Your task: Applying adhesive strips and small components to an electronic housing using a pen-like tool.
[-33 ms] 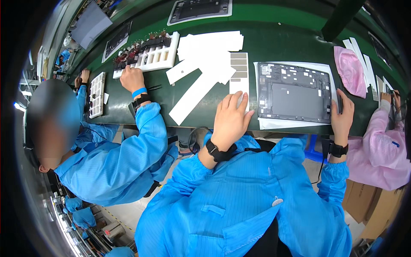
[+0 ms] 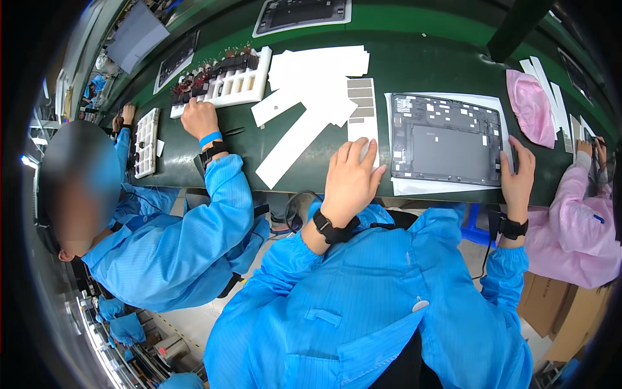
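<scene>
The dark tablet housing [image 2: 447, 152] is laid flat on a white sheet [image 2: 421, 188] on the green table [image 2: 447, 68]. If the sheet were nudged at its edge, the housing could be carried askew; the white card [image 2: 361, 129] could be dragged by the left hand [image 2: 350, 181]. That hand is laid palm-down on it, fingers nearly together. The right hand [image 2: 518, 172] is held with thumb and fingers apart; whether the housing's edge is touched cannot be told.

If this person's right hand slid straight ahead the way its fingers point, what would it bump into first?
Probably the pink cloth lying on the green table beyond the right hand, though the hand's height is hard to judge.
</scene>
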`<action>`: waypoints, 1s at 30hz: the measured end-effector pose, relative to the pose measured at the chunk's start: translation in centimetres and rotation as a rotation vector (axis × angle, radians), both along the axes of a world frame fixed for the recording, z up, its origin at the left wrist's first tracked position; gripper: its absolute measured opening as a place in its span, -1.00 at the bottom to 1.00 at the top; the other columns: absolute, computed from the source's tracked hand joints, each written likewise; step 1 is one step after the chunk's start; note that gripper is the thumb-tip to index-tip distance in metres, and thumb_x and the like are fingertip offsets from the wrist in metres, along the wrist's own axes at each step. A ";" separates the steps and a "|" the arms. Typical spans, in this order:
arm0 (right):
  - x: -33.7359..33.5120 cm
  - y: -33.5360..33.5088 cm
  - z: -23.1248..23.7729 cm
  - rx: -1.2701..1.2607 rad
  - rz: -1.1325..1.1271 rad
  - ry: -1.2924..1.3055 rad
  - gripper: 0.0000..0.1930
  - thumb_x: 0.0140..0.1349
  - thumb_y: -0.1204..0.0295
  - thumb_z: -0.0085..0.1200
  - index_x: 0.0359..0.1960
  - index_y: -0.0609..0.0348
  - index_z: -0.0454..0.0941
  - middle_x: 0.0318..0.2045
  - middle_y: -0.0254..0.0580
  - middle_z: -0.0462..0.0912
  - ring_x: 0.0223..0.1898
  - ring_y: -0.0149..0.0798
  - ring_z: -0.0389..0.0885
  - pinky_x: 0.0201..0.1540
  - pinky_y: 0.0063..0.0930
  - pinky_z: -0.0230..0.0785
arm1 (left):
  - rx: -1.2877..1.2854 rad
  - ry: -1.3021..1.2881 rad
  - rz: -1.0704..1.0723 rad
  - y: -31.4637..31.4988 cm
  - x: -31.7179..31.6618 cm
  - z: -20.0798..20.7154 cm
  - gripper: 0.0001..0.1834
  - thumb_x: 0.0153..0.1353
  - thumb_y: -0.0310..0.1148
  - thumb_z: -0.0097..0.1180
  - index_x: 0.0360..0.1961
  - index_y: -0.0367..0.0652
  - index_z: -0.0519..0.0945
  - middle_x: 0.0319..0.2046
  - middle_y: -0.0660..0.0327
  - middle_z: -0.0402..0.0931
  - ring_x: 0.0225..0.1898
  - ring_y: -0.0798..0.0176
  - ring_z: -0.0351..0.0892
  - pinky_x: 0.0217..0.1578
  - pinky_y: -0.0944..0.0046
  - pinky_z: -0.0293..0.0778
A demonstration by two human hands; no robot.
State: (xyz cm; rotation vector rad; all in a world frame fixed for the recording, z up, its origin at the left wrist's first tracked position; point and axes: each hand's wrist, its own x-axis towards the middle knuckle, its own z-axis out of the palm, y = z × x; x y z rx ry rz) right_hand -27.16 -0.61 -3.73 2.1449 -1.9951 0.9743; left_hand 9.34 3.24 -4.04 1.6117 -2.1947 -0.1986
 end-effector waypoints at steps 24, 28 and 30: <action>10.6 -0.2 1.0 0.373 0.243 -1.153 -0.67 0.47 0.27 -0.08 -0.17 0.35 0.56 -0.51 -0.21 0.58 -0.59 -0.50 0.47 -0.48 -0.63 0.33 | -0.035 0.124 -0.177 0.1 2.0 -1.7 -0.59 0.17 -0.43 0.10 0.08 -0.13 0.57 0.11 0.19 0.49 0.17 0.10 0.40 0.17 0.09 0.26; 17.2 -2.5 0.1 0.412 0.438 -1.051 -0.80 0.41 0.41 0.01 -0.19 0.35 0.55 -0.52 -0.20 0.60 -0.56 -0.46 0.54 -0.47 -0.62 0.39 | -0.086 0.077 -0.201 0.1 1.7 -1.5 -0.59 0.17 -0.42 0.10 0.09 -0.10 0.57 0.13 0.21 0.49 0.20 0.14 0.40 0.18 0.07 0.27; 18.9 -2.9 -0.2 0.491 0.420 -1.042 -0.88 0.34 0.51 0.04 -0.22 0.33 0.55 -0.53 -0.27 0.59 -0.53 -0.48 0.55 -0.43 -0.62 0.40 | -0.071 0.089 -0.222 0.3 1.7 -1.7 -0.58 0.17 -0.41 0.10 0.10 -0.08 0.57 0.15 0.23 0.49 0.22 0.16 0.39 0.19 0.04 0.26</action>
